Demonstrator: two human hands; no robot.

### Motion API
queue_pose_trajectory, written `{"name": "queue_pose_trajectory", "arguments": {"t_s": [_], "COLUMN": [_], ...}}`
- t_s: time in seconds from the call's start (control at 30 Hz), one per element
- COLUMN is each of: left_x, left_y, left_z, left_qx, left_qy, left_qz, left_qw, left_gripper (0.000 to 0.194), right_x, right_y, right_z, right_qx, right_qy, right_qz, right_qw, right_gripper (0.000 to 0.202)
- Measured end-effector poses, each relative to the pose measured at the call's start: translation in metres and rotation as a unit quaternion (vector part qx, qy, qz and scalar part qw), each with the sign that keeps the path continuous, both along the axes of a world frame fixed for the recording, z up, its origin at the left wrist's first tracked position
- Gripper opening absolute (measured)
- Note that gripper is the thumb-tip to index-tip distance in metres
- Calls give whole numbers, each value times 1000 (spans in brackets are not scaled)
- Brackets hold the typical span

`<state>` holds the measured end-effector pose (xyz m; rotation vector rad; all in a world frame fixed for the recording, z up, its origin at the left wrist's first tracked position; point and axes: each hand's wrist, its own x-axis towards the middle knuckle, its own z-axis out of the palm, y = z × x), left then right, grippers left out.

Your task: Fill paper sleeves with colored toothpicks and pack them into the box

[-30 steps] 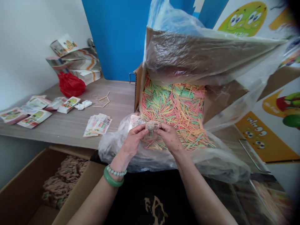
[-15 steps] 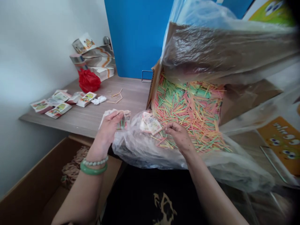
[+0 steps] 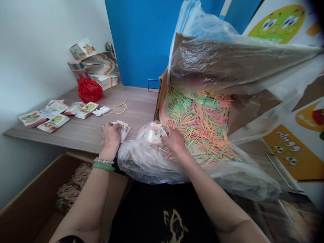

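My left hand (image 3: 111, 136) is at the table's front edge, its fingers curled around small white printed packets (image 3: 124, 130); part of the bundle is hidden under the hand. To the right, my right hand (image 3: 175, 140) pinches the edge of another small printed packet (image 3: 155, 133), one of a few lying on the clear plastic bag (image 3: 146, 160). That bag lines a cardboard box (image 3: 162, 91) full of thin sticks (image 3: 199, 121) in pink, green, yellow and orange. The fingertips of my right hand are partly hidden.
Printed packets (image 3: 54, 123), a crumpled white tissue (image 3: 101, 110), bent sticks (image 3: 121, 108) and a red plastic bag (image 3: 89, 89) lie on the table (image 3: 83, 135). Stacked cartons (image 3: 105, 81) stand behind. Below left, an open cardboard box (image 3: 32, 199) holds bundled packets (image 3: 73, 185).
My left hand has lowered onto the packets at the table edge; the packet with sticks showing in it is out of sight. My right hand has moved left from the sticks to the packets on the bag.
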<state>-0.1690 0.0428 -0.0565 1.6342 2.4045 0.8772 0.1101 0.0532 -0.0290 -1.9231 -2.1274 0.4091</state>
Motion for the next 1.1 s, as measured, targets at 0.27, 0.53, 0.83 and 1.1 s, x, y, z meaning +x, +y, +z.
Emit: {"name": "queue_pose_trajectory", "arguments": {"t_s": [0.27, 0.53, 0.83, 1.1], "left_x": [11, 123, 165, 147], "left_y": [-14, -43, -33, -22], "left_z": [21, 51, 41, 37], "left_qx": [97, 31, 7, 66], "left_qy": [3, -440, -514, -336], "left_qz": [63, -146, -152, -34], "left_qw": [993, 886, 844, 939], "left_gripper": [29, 30, 35, 67], "right_x": [27, 45, 55, 8], "right_y": [17, 17, 29, 28], "right_z": [-17, -11, -17, -1], "right_qx": [-19, -28, 47, -36], "right_qy": [347, 551, 444, 454], "right_qz": [-71, -32, -74, 16], "right_qw": [935, 833, 892, 890], "right_gripper": [18, 27, 18, 4]}}
